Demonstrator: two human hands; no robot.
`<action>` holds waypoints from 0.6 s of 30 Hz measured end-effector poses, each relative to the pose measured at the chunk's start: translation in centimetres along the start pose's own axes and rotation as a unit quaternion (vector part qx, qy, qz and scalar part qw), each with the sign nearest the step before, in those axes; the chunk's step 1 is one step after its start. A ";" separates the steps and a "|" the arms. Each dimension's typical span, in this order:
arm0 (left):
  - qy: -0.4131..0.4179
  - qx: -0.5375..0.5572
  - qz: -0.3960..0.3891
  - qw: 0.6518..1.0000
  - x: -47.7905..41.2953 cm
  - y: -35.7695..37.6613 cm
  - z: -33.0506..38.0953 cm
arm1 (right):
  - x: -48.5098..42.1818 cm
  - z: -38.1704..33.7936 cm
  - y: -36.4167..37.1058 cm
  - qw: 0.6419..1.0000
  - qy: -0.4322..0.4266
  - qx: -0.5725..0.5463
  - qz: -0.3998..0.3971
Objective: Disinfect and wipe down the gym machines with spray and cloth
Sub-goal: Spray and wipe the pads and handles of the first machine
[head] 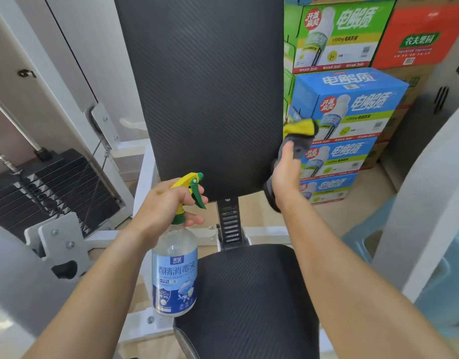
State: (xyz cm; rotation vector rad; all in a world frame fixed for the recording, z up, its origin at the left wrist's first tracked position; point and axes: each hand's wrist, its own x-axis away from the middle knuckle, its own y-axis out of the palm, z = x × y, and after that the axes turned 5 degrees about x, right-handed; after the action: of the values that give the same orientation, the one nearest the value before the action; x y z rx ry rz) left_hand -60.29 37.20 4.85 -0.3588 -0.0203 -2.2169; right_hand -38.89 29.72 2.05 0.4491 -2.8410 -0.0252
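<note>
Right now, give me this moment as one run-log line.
left hand: grips bottle, nozzle toward backrest | right hand: holds cloth against backrest's right edge | seat: no hand on it

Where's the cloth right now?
In the head view, the cloth is in the right hand, pressed against the right edge of the black back pad, beside the stacked drink cartons.

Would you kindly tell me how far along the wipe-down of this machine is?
Nothing shows as finished: no pad looks visibly wet or wiped. In hand: the right hand grips the cloth against the right edge of the back pad, while the left hand holds the spray bottle pointing toward that pad. Left, as far as I can tell: the seat and the weight stack.
</note>
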 end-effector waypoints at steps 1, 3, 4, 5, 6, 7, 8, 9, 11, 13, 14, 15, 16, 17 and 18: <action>0.000 -0.001 -0.004 1.000 -0.1 0.1 0.0 | 0.6 1.1 -0.4 1.000 0.025 -0.009 0.009; -0.003 -0.008 -0.014 1.000 -0.3 0.6 -0.1 | 1.4 2.8 -0.9 0.997 0.071 -0.016 0.004; -0.005 -0.012 -0.021 1.000 -0.3 0.9 -0.1 | 1.5 3.0 -0.9 0.997 0.075 -0.008 -0.007; -0.006 -0.016 -0.028 0.999 -0.4 1.2 0.0 | 1.2 2.6 -0.8 0.998 0.069 -0.008 -0.004; -0.006 -0.016 -0.032 0.999 -0.4 1.3 0.1 | 0.7 1.7 -0.6 0.998 0.061 -0.022 -0.002; -0.005 -0.014 -0.035 0.999 -0.4 1.4 0.2 | 0.2 0.3 -0.3 0.999 0.045 -0.018 -0.004; -0.002 -0.009 -0.036 0.999 -0.3 1.5 0.4 | -0.5 -1.3 0.0 1.000 0.020 0.002 -0.020; 0.002 -0.003 -0.036 0.999 -0.3 1.5 0.6 | -1.0 -3.1 0.3 0.999 -0.013 0.030 -0.037; 0.008 0.001 -0.033 0.999 -0.4 1.6 0.7 | -1.3 -5.7 0.7 0.995 -0.058 0.052 -0.057; 0.013 -0.003 -0.031 0.999 -0.4 1.7 0.7 | -1.1 -6.3 0.8 0.992 -0.085 0.066 -0.072; 0.015 -0.008 -0.030 0.999 -0.4 1.8 0.6 | -0.9 -5.8 0.5 0.990 -0.092 0.073 -0.074; 0.016 -0.011 -0.029 0.999 -0.3 1.9 0.5 | -0.5 -4.8 0.1 0.991 -0.088 0.078 -0.070; 0.016 -0.012 -0.029 0.999 -0.4 1.9 0.4 | 0.0 -3.5 -0.2 0.992 -0.077 0.080 -0.059; 0.013 -0.012 -0.030 0.999 -0.4 2.0 0.3 | 0.7 -1.9 -0.7 0.995 -0.058 0.072 -0.041; 0.008 -0.011 -0.034 0.999 -0.3 2.2 0.3 | 1.3 -0.1 -1.2 0.997 -0.031 0.061 -0.027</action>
State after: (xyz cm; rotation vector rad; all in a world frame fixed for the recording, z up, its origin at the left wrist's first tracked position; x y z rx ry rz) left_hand -58.36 36.13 4.78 -0.3583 0.0011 -2.2886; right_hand -39.74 28.19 2.41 0.5589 -2.9007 0.1271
